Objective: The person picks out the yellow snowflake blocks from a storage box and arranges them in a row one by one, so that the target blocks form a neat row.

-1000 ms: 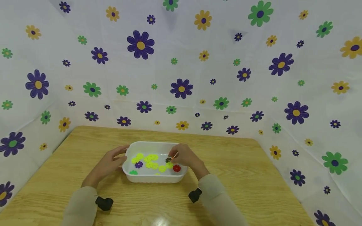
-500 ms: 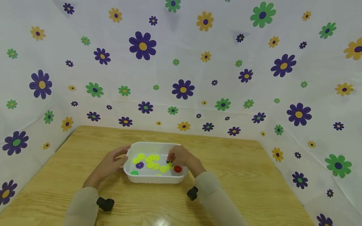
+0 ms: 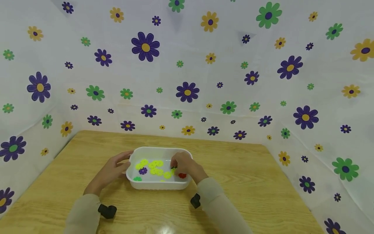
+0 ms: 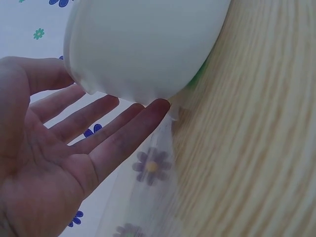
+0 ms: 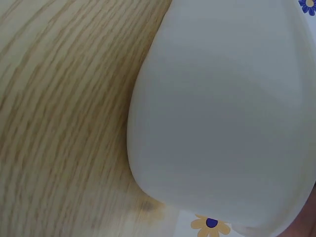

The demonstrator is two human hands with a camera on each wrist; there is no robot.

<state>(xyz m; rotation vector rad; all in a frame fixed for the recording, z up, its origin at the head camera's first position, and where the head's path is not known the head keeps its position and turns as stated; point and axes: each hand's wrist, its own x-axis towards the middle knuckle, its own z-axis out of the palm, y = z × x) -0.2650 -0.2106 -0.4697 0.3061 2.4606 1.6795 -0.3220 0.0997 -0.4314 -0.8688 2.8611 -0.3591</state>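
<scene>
A white plastic tub (image 3: 159, 186) stands on the wooden table with flower-shaped discs inside. My left hand (image 3: 111, 170) steadies its left end. In the left wrist view, this hand's thumb reaches the rim, while the spread fingers (image 4: 128, 133) touch the end wall. My right hand (image 3: 184, 163) reaches in at the right end, bent fingers pinching a dark flower-shaped disc (image 3: 174, 168), mostly hidden by the fingertips. Several yellow discs (image 3: 168, 175) lie nearby, and a red disc (image 3: 182, 175) is partly covered by the hand. The right wrist view shows mainly the tub's outer wall (image 5: 217, 123).
On the left inside the tub are a purple disc (image 3: 143, 171) and a green disc (image 3: 137, 178). The wooden table (image 3: 233, 169) extends around it. A white flower-printed cloth (image 3: 163, 71) encloses the table's back and sides.
My right hand has moved slightly down and left in the tub, now overlapping the red disc. A thin orange strip seen by its fingers earlier is out of sight. My left hand stays put.
</scene>
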